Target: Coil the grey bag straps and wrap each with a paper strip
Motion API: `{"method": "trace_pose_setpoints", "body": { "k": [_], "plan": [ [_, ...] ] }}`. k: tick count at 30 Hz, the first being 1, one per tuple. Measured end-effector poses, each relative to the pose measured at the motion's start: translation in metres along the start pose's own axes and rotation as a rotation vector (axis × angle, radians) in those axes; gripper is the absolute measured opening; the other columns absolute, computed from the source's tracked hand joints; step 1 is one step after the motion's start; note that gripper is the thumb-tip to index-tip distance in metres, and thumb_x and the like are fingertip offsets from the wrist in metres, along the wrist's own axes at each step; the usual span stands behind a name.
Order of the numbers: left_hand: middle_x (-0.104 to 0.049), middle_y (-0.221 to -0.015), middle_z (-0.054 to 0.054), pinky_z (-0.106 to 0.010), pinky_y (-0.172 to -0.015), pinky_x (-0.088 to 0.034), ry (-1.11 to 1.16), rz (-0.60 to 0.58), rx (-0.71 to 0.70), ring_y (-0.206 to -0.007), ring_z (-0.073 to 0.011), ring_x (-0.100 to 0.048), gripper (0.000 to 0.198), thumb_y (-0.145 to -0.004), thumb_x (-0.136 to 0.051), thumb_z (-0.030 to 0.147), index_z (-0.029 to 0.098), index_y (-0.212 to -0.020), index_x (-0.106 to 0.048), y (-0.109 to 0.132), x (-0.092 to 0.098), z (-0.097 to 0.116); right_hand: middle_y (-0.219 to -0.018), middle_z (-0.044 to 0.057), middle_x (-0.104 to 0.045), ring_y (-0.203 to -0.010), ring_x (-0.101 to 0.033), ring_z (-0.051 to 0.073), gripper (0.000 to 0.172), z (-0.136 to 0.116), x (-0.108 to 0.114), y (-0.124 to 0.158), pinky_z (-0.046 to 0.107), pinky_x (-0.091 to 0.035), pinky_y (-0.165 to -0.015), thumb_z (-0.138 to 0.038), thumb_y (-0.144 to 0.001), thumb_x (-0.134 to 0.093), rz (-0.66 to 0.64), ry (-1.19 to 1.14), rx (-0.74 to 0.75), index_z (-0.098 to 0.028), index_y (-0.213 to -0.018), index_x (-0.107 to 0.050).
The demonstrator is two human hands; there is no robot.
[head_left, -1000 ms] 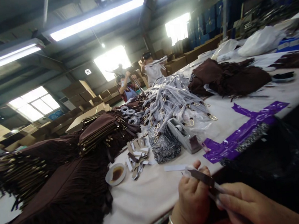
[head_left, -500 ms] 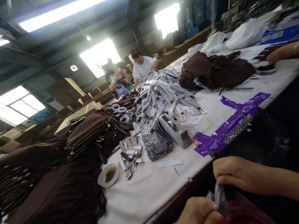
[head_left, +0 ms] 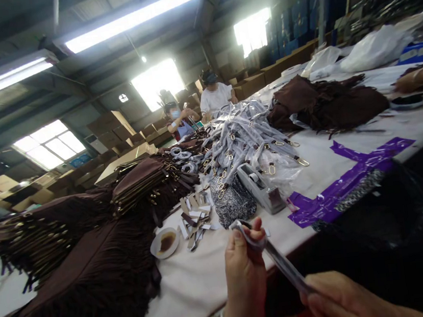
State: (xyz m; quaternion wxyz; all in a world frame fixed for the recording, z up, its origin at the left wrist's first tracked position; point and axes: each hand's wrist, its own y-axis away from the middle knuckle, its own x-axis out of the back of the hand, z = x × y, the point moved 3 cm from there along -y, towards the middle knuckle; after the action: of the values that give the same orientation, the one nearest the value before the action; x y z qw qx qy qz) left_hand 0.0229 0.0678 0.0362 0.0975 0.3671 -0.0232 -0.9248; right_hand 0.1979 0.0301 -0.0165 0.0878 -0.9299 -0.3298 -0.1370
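Desk (head_left: 189, 290) across your view, fringed brown bags (head_left: 89, 266) stacked left, heap of wrapped straps (head_left: 246, 128) further back, all as half a second ago. Speckled pouch (head_left: 234, 204), same spot. Your hands changed: they were close together, right above left; now your left hand (head_left: 246, 272) is up in front of the pouch, fingers curled, pinching a looped end. Your right hand (head_left: 332, 295) is lower, fingers pressed together around the other part. Strap (head_left: 284, 262) now slants straight between your hands, across the near desk edge; earlier, only bunched grey plastic showed there.
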Motion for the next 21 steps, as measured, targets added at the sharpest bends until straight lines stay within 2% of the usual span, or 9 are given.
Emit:
{"method": "trace_pose_setpoints", "body": {
  "k": [3, 6, 8, 10, 13, 15, 17, 19, 21],
  "plan": [
    [-0.077, -0.088, -0.010, -0.034, -0.099, -0.048, -0.343, 0.021, -0.242, -0.120, -0.0290, -0.066, 0.034, -0.089, -0.073, 0.052, 0.018, -0.086, -0.076, -0.002, 0.009, -0.004, -0.065, 0.001, -0.057, -0.055, -0.048, 0.011, 0.054, -0.018, -0.002, 0.006, 0.020, -0.036, -0.049, -0.067, -0.099, -0.049, -0.134, -0.350, -0.168, -0.018, -0.075, -0.056],
    [-0.076, -0.110, -0.015, -0.040, -0.109, -0.041, -0.716, -0.140, -0.333, -0.118, -0.0308, -0.063, 0.022, -0.094, -0.068, 0.039, 0.021, -0.095, -0.080, 0.006, 0.012, -0.014, -0.050, -0.004, -0.050, -0.043, -0.035, 0.006, 0.054, -0.035, 0.008, 0.008, 0.020, -0.021, -0.042, -0.069, -0.089, -0.064, -0.159, -0.675, -0.186, -0.018, -0.076, -0.056],
    [-0.073, -0.118, -0.017, -0.043, -0.114, -0.034, -0.922, -0.328, -0.315, -0.118, -0.0317, -0.060, 0.022, -0.098, -0.061, 0.032, 0.022, -0.105, -0.079, 0.014, 0.012, -0.020, -0.047, -0.007, -0.047, -0.040, -0.028, 0.005, 0.050, -0.037, 0.025, 0.004, 0.019, -0.018, -0.041, -0.065, -0.084, -0.073, -0.041, -0.774, -0.194, -0.018, -0.081, -0.057],
    [-0.072, -0.117, -0.019, -0.043, -0.110, -0.036, -1.091, -0.497, -0.263, -0.112, -0.0319, -0.060, 0.027, -0.099, -0.056, 0.031, 0.021, -0.113, -0.077, 0.023, 0.013, -0.025, -0.049, -0.009, -0.046, -0.040, -0.025, 0.005, 0.047, -0.030, 0.047, -0.002, 0.020, -0.017, -0.040, -0.062, -0.082, -0.076, 0.109, -0.759, -0.225, -0.018, -0.084, -0.059],
    [-0.071, -0.098, -0.018, -0.038, -0.093, -0.041, -1.241, -0.626, -0.176, -0.091, -0.0286, -0.058, 0.032, -0.100, -0.052, 0.037, 0.019, -0.106, -0.078, 0.036, 0.018, -0.031, -0.052, -0.007, -0.049, -0.040, -0.031, 0.006, 0.047, -0.012, 0.078, -0.014, 0.021, -0.022, -0.040, -0.063, -0.084, -0.072, 0.257, -0.475, -0.274, -0.019, -0.077, -0.058],
    [-0.069, -0.089, -0.015, -0.036, -0.087, -0.041, -1.218, -0.630, -0.117, -0.084, -0.0255, -0.056, 0.040, -0.102, -0.048, 0.044, 0.018, -0.101, -0.079, 0.043, 0.020, -0.032, -0.059, -0.004, -0.057, -0.046, -0.044, 0.010, 0.045, -0.001, 0.090, -0.020, 0.023, -0.033, -0.045, -0.062, -0.087, -0.069, 0.310, -0.188, -0.264, -0.019, -0.077, -0.061],
    [-0.066, -0.083, -0.012, -0.033, -0.078, -0.042, -1.059, -0.641, 0.035, -0.076, -0.0214, -0.055, 0.051, -0.101, -0.046, 0.056, 0.017, -0.103, -0.079, 0.048, 0.017, -0.032, -0.067, -0.001, -0.063, -0.057, -0.054, 0.014, 0.044, 0.006, 0.086, -0.023, 0.026, -0.043, -0.054, -0.060, -0.092, -0.063, 0.292, 0.033, -0.200, -0.019, -0.078, -0.064],
    [-0.060, -0.071, -0.008, -0.028, -0.066, -0.039, -0.782, -0.627, 0.221, -0.064, -0.0156, -0.050, 0.060, -0.098, -0.048, 0.064, 0.013, -0.094, -0.078, 0.049, 0.009, -0.030, -0.072, 0.002, -0.066, -0.067, -0.060, 0.017, 0.050, 0.008, 0.066, -0.023, 0.028, -0.049, -0.064, -0.060, -0.098, -0.054, 0.187, 0.066, -0.121, -0.019, -0.072, -0.063],
    [-0.059, -0.066, -0.006, -0.025, -0.060, -0.037, -0.416, -0.536, 0.320, -0.058, -0.0125, -0.048, 0.057, -0.094, -0.056, 0.065, 0.012, -0.080, -0.072, 0.045, -0.003, -0.023, -0.068, 0.003, -0.066, -0.065, -0.061, 0.017, 0.057, 0.008, 0.039, -0.018, 0.028, -0.051, -0.062, -0.061, -0.103, -0.043, 0.162, -0.054, -0.099, -0.019, -0.069, -0.060]
  ]
}}
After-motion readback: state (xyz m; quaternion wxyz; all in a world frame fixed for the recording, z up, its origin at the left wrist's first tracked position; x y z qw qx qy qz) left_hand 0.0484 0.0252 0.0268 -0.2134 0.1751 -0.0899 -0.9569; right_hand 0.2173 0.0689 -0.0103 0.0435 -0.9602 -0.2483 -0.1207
